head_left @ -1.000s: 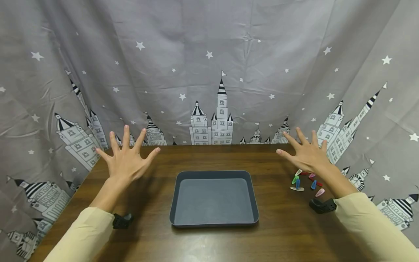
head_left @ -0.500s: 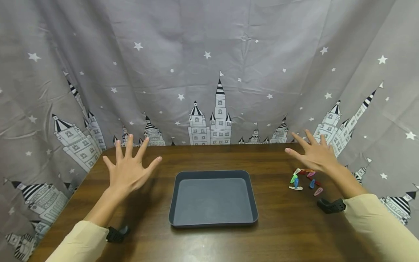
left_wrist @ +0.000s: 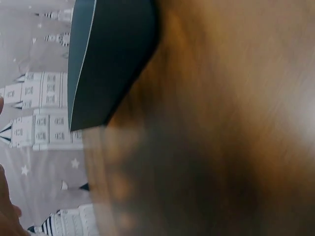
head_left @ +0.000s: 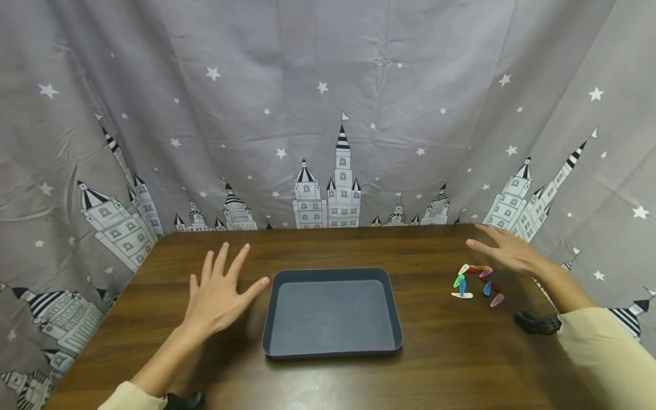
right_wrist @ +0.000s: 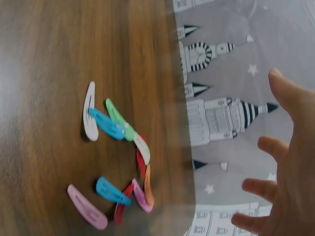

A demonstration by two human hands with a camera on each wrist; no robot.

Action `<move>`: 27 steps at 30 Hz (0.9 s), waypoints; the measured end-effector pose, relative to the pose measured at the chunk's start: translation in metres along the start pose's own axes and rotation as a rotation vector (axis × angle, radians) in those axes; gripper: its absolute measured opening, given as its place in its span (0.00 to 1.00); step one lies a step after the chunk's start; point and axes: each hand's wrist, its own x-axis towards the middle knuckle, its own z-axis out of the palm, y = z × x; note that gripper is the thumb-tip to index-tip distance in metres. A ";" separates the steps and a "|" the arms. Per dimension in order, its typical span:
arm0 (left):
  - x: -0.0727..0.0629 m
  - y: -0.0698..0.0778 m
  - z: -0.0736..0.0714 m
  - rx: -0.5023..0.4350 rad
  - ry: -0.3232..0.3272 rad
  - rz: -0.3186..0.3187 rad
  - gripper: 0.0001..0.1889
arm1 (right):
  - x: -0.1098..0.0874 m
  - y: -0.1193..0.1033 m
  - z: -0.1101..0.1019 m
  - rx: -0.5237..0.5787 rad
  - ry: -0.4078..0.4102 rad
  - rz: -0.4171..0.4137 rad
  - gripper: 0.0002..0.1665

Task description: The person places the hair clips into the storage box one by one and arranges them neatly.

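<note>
Left hand (head_left: 217, 297) and right hand (head_left: 508, 249) are hovering splayed, empty; at three o'clock from the rectangular grey tray (head_left: 333, 319), multicoloured metal-looking teardrop hair clips (right_wrist: 112, 191) are seeming light, stiff, edge-pinchable.

The left hand (head_left: 217, 296) was held back upward, fingers spread and thumb stretched out sideways. Well apart from it, the right hand (head_left: 509, 250) had parted, extended fingers. The left forearm (head_left: 169, 356) and right forearm (head_left: 566, 287) slanted forward and inward.
</note>
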 end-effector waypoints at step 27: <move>-0.058 0.023 0.030 -0.629 -0.375 -0.198 0.61 | -0.040 0.054 0.012 0.399 -0.278 0.041 0.42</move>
